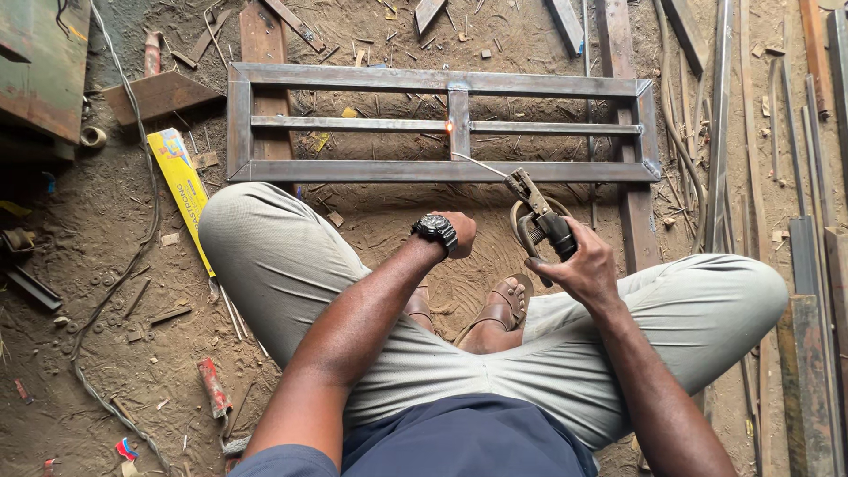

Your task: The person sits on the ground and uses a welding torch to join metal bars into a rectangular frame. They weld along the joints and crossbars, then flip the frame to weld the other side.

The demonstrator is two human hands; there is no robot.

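A rectangular steel frame (353, 170) of square tube lies on the dirt floor in front of my knees, with a middle rail and a short upright. A weld spot (449, 126) glows orange on that upright. My right hand (579, 261) grips a welding electrode holder (533, 208) whose thin rod (481, 164) points toward the frame. My left hand (458, 231), with a black wristwatch (435, 230), is curled shut and rests by my left knee, holding nothing visible.
A yellow electrode box (181, 185) lies left of my knee. A cable (132, 256) runs down the left side. Steel bars and strips (808, 265) are stacked on the right, scrap plates (159, 93) at upper left. Metal offcuts litter the floor.
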